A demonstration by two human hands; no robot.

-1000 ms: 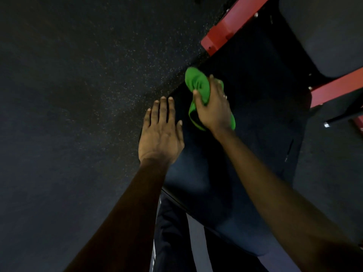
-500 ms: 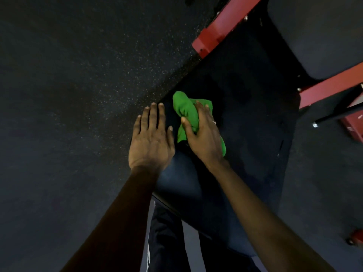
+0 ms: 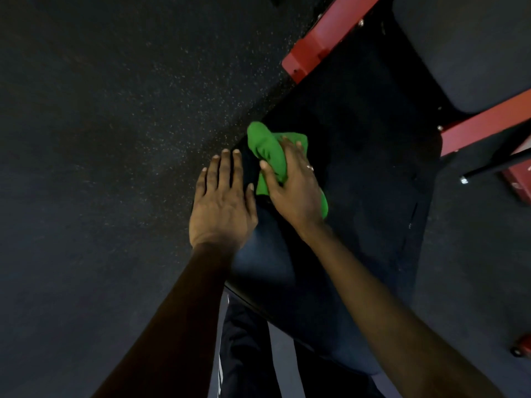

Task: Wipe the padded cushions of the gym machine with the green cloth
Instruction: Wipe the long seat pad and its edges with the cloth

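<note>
A long black padded cushion [image 3: 359, 173] of the gym machine runs from the lower middle up to the right. My right hand [image 3: 296, 188] presses a bunched green cloth [image 3: 267, 150] onto its left part, fingers closed over the cloth. The cloth sticks out past my fingertips and beside my wrist. My left hand [image 3: 222, 202] lies flat on the cushion's left edge, fingers together and holding nothing, just left of the cloth. A second dark cushion [image 3: 465, 47] sits at the upper right.
Red steel frame bars [image 3: 324, 33] cross the top and the right side [image 3: 485, 124]. Dark speckled rubber floor [image 3: 115, 139] fills the left. My dark trouser leg [image 3: 247, 349] shows below the cushion's near end.
My right hand has drawn the green cloth back along the cushion toward me and to the left. My left hand has stayed flat on the cushion's edge beside it.
</note>
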